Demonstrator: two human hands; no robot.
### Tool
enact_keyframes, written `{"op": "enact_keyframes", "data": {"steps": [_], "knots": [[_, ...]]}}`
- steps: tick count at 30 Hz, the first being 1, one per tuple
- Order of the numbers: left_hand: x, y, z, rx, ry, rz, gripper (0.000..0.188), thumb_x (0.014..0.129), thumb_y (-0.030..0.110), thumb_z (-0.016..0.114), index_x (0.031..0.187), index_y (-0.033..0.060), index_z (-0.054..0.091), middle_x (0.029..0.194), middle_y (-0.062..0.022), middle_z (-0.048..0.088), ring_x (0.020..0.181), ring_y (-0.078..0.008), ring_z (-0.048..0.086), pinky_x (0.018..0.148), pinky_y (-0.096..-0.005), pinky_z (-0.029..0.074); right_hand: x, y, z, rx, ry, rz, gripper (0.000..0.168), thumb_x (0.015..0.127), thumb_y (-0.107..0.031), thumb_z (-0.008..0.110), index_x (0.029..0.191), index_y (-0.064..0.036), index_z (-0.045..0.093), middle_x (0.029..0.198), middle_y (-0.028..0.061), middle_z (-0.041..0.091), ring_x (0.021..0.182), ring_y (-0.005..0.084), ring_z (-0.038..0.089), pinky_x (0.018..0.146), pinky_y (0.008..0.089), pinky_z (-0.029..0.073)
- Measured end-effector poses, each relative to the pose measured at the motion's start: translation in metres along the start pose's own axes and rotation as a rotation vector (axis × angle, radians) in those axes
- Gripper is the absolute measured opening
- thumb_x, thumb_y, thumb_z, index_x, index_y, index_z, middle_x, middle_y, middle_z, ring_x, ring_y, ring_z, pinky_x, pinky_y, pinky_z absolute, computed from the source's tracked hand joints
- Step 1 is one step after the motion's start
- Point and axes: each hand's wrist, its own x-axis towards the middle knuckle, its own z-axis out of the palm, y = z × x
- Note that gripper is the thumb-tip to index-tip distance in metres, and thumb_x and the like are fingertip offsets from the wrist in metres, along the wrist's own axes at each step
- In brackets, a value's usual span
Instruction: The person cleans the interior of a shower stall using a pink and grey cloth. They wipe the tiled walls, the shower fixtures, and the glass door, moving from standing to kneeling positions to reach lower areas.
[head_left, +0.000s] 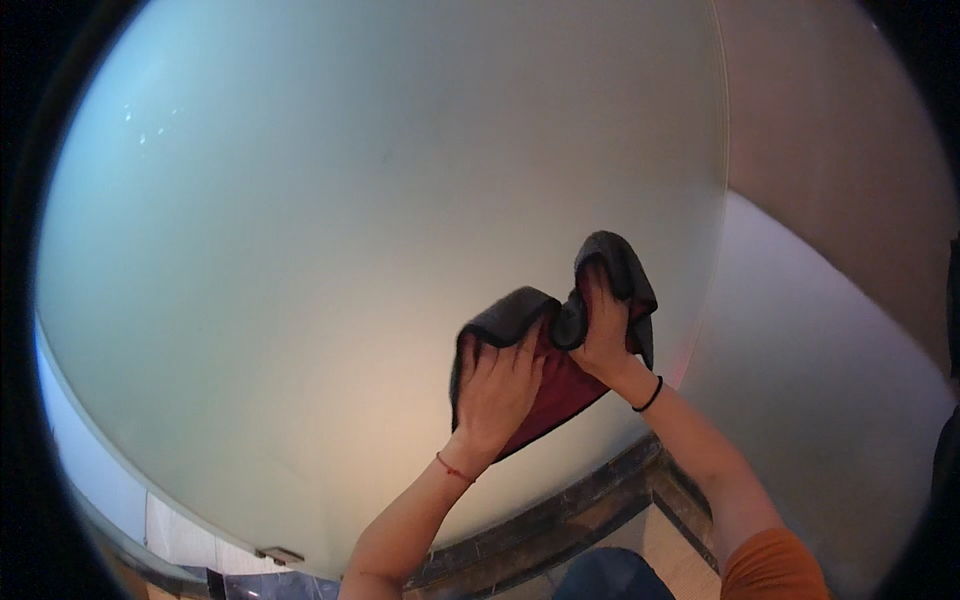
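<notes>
Both of my hands press a cloth (559, 397), dark red on one face and grey on the other with a black hem, against a large frosted glass panel (300, 225). My left hand (499, 382) lies flat on the red face, its fingertips under a folded-over grey edge. Higher and to the right, my right hand (606, 319) rests on the same cloth, its fingers partly covered by another grey fold. Between the hands the cloth is bunched. A thin red string is around my left wrist and a black band around my right.
A metal fitting (280, 556) sits at the panel's lower left edge. Dark marbled stone trim (525, 517) runs along the panel's foot, beside light floor tiles (679, 547). A pale wall surface (795, 360) meets the panel's right edge, with a brownish area (832, 135) above.
</notes>
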Motion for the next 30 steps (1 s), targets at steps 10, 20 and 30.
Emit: {"op": "enact_keyframes", "data": {"steps": [10,20,30], "knots": [[0.127,-0.012,-0.056,0.169,0.08,-0.137,0.04,0.081,0.025,0.065,0.121,0.0165,0.066,0.115,-0.0023,0.061,0.103,-0.0237,0.056,0.097,-0.0554,0.032,0.143,-0.021,-0.044,-0.036,-0.082,-0.008,0.072,0.078,-0.036,0.065,0.137,-0.001,0.043,0.126,0.0241,0.054,0.115,0.0444,0.051,0.098,0.0544,0.037],[0.321,-0.056,-0.108,0.253,0.104,-0.309,0.046,0.096,0.037,0.046,0.136,0.0144,0.053,0.139,-0.0124,0.05,0.106,-0.035,0.055,0.103,-0.0529,0.028,0.361,0.025,-0.076,-0.05,0.115,-0.144,0.069,0.079,-0.016,0.056,0.142,0.002,0.035,0.141,0.029,0.038,0.129,0.0479,0.035,0.108,0.0563,0.024],[0.434,-0.02,-0.052,0.168,-0.116,-0.159,0.051,0.091,0.032,0.049,0.141,0.0219,0.045,0.133,-0.0085,0.052,0.111,-0.0337,0.05,0.103,-0.0588,0.029,0.395,0.136,-0.1,-0.112,0.213,0.169,0.067,0.085,-0.014,0.053,0.144,0.003,0.028,0.145,0.0283,0.035,0.134,0.043,0.034,0.111,0.0485,0.027]]}}
